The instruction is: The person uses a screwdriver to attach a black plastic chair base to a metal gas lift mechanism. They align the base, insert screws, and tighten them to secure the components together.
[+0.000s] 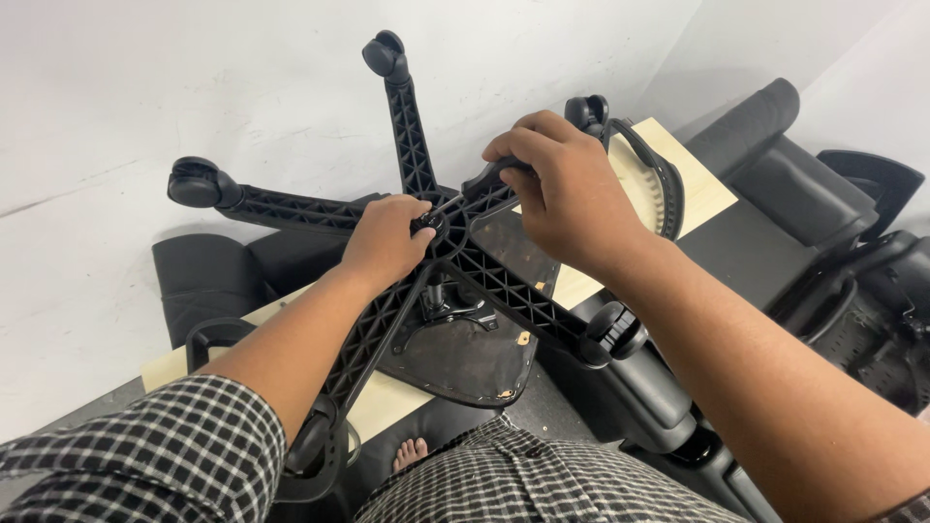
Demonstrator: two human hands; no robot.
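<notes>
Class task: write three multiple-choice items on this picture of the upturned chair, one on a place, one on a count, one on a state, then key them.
1. Where does the left hand rest?
A. at the hub of the base
B. on a far wheel
C. on the floor

2. How many spokes of the base show?
A. three
B. five
C. seven

3. The right hand is
A. open and empty
B. closed around a screwdriver
C. flat on the seat

Key: 1 A, fingers touch the hub; 2 B, five ribbed spokes radiate; 3 B, the fist wraps its dark handle.
</notes>
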